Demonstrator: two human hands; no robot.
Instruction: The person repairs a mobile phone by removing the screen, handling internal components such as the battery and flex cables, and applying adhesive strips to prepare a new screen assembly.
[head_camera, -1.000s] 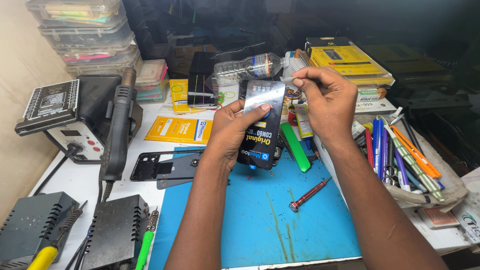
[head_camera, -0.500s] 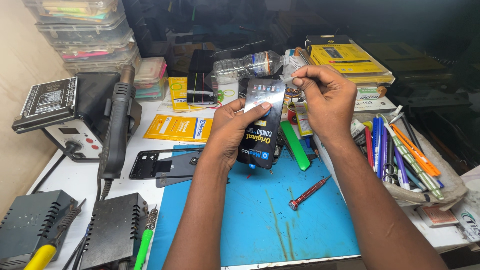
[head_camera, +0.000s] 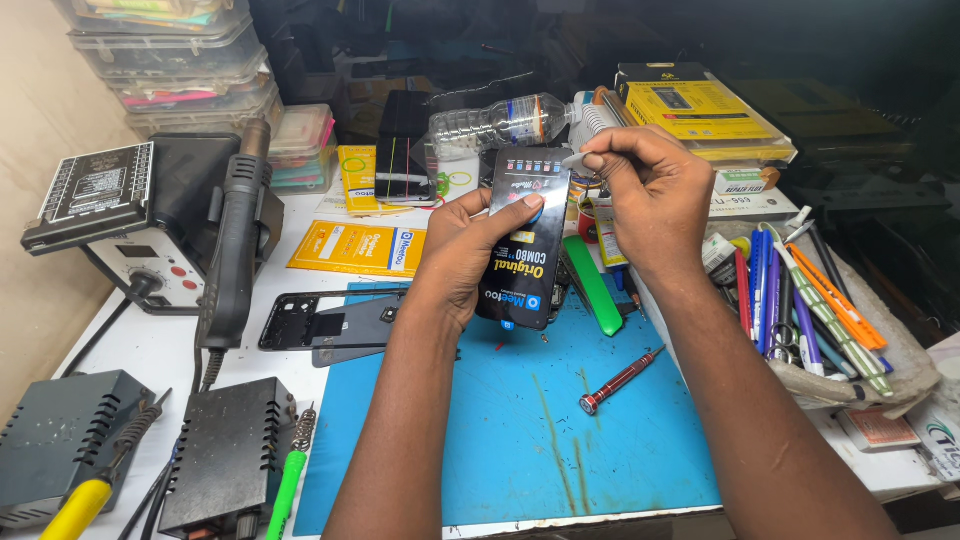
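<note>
My left hand (head_camera: 468, 255) holds a black phone screen panel (head_camera: 524, 240) upright above the blue work mat (head_camera: 520, 420), thumb across its face. My right hand (head_camera: 652, 195) pinches a small pale tab at the panel's top right corner, fingers closed on it. A black phone frame (head_camera: 325, 322) lies flat on the mat's left edge. A red-handled screwdriver (head_camera: 621, 380) rests on the mat below my right wrist.
A hot-air rework station (head_camera: 150, 215) with its black wand (head_camera: 235, 240) stands at left. Two soldering units (head_camera: 225, 455) sit at front left. A cloth with several pens and tools (head_camera: 810, 300) lies at right. Yellow packets (head_camera: 360, 248), a plastic bottle (head_camera: 500, 122) and stacked boxes crowd the back.
The protective film seen reflecting light on the panel earlier now lies flatter against it. Both hands stay in nearly the same place.
</note>
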